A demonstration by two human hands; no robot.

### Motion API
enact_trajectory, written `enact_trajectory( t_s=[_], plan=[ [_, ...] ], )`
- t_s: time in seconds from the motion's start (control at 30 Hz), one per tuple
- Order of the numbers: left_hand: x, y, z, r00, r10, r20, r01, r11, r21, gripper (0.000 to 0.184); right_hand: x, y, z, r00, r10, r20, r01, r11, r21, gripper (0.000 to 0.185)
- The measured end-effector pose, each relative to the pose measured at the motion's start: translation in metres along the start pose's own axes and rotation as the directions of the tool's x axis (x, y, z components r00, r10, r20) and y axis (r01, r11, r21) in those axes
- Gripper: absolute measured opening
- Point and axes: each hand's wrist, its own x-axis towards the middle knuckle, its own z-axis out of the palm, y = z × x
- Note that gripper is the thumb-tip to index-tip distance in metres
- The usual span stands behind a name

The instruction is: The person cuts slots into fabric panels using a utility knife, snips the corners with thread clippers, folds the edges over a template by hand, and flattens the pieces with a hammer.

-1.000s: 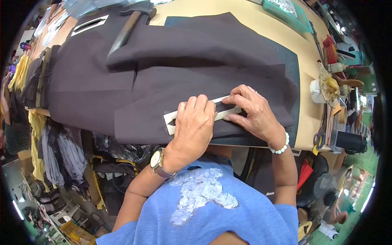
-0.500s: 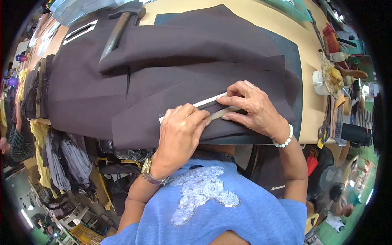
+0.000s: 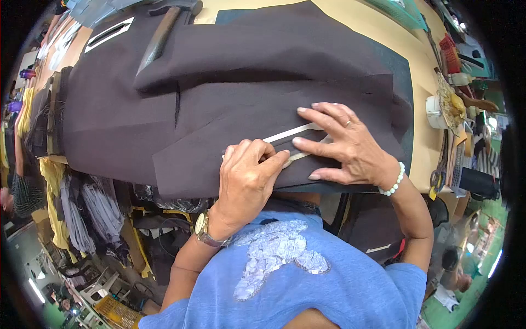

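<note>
A large piece of dark brown cloth or leather point(image 3: 235, 109) is spread before me. Near its front edge, a narrow slot is bordered by pale strips; the upper strip point(image 3: 293, 132) lies flat. My left hand point(image 3: 247, 171) is closed at the slot's lower side, thumb and forefinger pinching the lower pale strip point(image 3: 298, 156). Its other fingers are curled on the dark material and hide the slot's left end. My right hand point(image 3: 350, 145) is over the slot's right end, fingers spread, holding nothing. Whether its fingertips touch the material I cannot tell.
A hammer point(image 3: 164, 33) lies on the dark material at upper left, beside another white-bordered slot point(image 3: 108, 40). On the right stand a white pot point(image 3: 435, 112) and scissors point(image 3: 436, 178). A green basket point(image 3: 402, 13) sits at the back. Garments point(image 3: 76, 214) hang at lower left.
My right hand has let go of the lower pale strip and spread its fingers, moving slightly right. The strip now lies lower. My left hand stays at the slot, thumb and forefinger pinched.
</note>
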Motion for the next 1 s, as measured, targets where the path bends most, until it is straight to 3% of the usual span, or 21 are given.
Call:
enact_trajectory(
  t_s=[0.13,0.27,0.37,0.67,1.0],
  plan=[
    [-0.004,0.003,-0.011,0.999,-0.049,0.013,0.049,0.997,0.052,0.016,0.008,0.001,-0.004,0.997,-0.056,0.059,0.055,0.998,0.022,0.053],
    [-0.016,0.000,-0.028,0.991,-0.109,0.076,0.104,0.992,0.064,0.016,0.001,0.017,-0.007,0.996,0.050,-0.072,-0.048,0.999,0.022,0.045],
    [-0.015,-0.003,-0.029,0.990,-0.115,0.088,0.113,0.993,0.029,0.016,0.010,0.007,0.000,0.985,0.160,-0.064,-0.164,0.985,-0.048,0.055],
    [-0.015,-0.010,-0.028,0.990,-0.112,0.087,0.114,0.993,-0.015,0.016,0.019,0.012,0.000,0.958,0.272,-0.089,-0.275,0.961,-0.016,0.066],
    [-0.015,-0.010,-0.027,0.992,-0.104,0.077,0.106,0.994,-0.028,0.015,0.021,0.008,0.005,0.961,0.260,-0.093,-0.270,0.955,-0.122,0.076]
  ],
)
